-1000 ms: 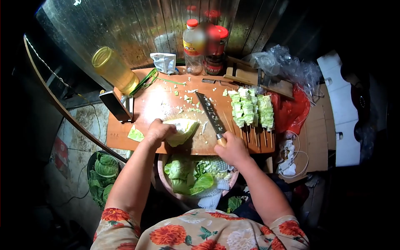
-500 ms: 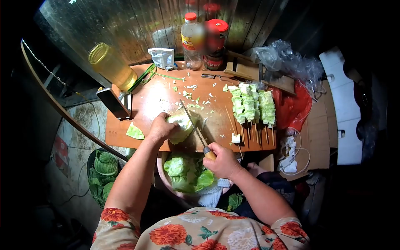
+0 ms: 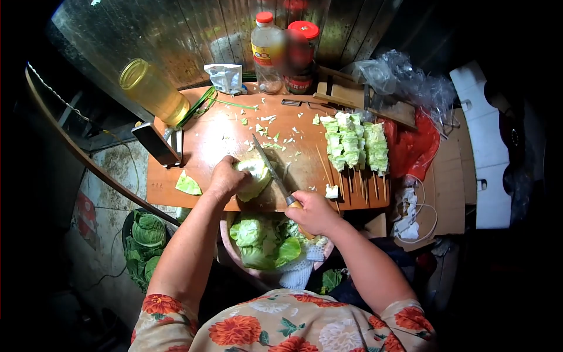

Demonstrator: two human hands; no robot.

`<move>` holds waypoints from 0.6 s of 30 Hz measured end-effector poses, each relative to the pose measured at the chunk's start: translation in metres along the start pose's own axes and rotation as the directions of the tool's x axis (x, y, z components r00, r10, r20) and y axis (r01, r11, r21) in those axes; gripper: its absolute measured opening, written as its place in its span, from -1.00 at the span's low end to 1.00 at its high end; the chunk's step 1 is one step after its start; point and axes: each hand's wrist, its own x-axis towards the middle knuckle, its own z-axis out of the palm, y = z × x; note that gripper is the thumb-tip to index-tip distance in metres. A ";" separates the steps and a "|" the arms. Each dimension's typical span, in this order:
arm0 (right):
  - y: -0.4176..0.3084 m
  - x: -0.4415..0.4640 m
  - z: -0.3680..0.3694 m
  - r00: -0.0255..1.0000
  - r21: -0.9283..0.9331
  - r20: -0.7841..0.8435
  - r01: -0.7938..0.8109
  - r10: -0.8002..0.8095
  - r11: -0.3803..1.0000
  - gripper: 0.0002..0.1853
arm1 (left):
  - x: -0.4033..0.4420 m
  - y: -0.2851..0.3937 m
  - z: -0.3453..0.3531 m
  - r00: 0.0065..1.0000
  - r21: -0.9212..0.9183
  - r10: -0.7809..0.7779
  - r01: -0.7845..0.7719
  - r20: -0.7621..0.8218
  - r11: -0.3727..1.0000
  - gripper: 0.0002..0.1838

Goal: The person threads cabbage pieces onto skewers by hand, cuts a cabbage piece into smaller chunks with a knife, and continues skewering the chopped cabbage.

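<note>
Cabbage chunk (image 3: pixel 253 183) is on the worktop (image 3: pixel 200 139), fingers of the left hand (image 3: pixel 227 179) curled over it, right hand's (image 3: pixel 314 211) wrapped snug round the knife (image 3: pixel 271 168), blade along the chunk's right edge. Cabbage skewers (image 3: pixel 346 142) off to the right.

The work board (image 3: pixel 163 189) has a smooth, glossy wood-like surface. The knife blade (image 3: pixel 272 166) is metal; its handle (image 3: pixel 307 233) appears wooden. The skewers (image 3: pixel 376 186) are matt wood. The back wall (image 3: pixel 229 41) is ribbed, stained metal with a dull sheen. The clear bag (image 3: pixel 387 76) and red bag (image 3: pixel 419 152) are crinkled, glossy plastic. The carton (image 3: pixel 451 176) is matt cardboard; the garment (image 3: pixel 281 328), printed cloth.
</note>
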 end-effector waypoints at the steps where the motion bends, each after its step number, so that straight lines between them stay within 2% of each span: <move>1: 0.004 0.005 0.003 1.000 -0.010 -0.011 -0.003 0.003 1.000 -0.71 | 0.001 -0.001 0.000 1.000 0.001 0.000 0.000 0.002 1.000 -0.45; 2: 0.012 0.012 0.007 1.000 -0.008 -0.012 -0.004 0.004 1.000 -0.71 | 0.001 -0.003 0.000 1.000 -0.002 0.005 -0.005 -0.005 1.000 -0.45; 4: 0.021 0.019 0.015 0.990 -0.184 -0.120 0.050 -0.073 0.982 -0.68 | -0.003 0.002 0.000 1.000 -0.002 0.013 -0.013 -0.009 1.000 -0.45; 8: 0.022 0.015 0.024 0.974 -0.318 -0.179 0.075 -0.138 0.945 -0.66 | -0.008 0.003 -0.003 1.000 0.011 0.006 -0.006 -0.006 1.000 -0.44; 10: 0.019 0.010 0.027 0.932 -0.427 -0.275 0.103 -0.238 0.899 -0.68 | -0.011 0.007 -0.004 1.000 0.001 0.009 -0.009 -0.001 1.000 -0.44; 12: 0.020 0.009 0.025 0.923 -0.417 -0.312 0.081 -0.226 0.905 -0.68 | -0.017 0.015 -0.006 0.995 -0.151 -0.075 0.084 0.061 0.985 -0.42; 14: 0.019 0.007 0.019 0.913 -0.406 -0.349 0.058 -0.214 0.912 -0.67 | -0.013 0.009 -0.004 0.994 -0.141 -0.058 0.071 0.093 0.988 -0.41; 16: 0.014 0.003 0.008 0.889 -0.420 -0.432 -0.052 -0.149 0.906 -0.67 | -0.012 0.008 -0.002 0.992 -0.132 -0.040 0.056 0.123 0.990 -0.40; 18: 0.020 0.006 0.002 0.878 -0.390 -0.458 -0.056 -0.140 0.919 -0.67 | -0.014 0.012 0.003 0.994 -0.174 -0.038 0.056 0.107 0.983 -0.41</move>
